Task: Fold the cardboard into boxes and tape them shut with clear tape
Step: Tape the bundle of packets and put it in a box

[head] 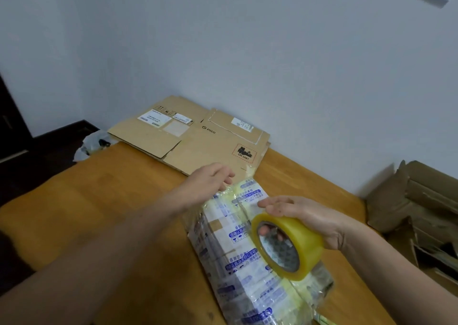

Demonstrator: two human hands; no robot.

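A cardboard box (238,257) wrapped in printed blue-and-white tape lies on the wooden table (99,200) in front of me. My right hand (312,218) grips a roll of clear yellowish tape (290,245) just above the box, fingers through its core. A strip of tape runs from the roll along the box top toward its far end. There my left hand (213,178) rests on the box's far edge, fingers bent down over the tape end. Flattened cardboard sheets (193,136) lie at the back of the table against the wall.
An open brown cardboard box (418,200) stands on the floor to the right of the table. A crumpled plastic bag (93,143) lies beyond the table's far left corner. A white wall runs behind the table.
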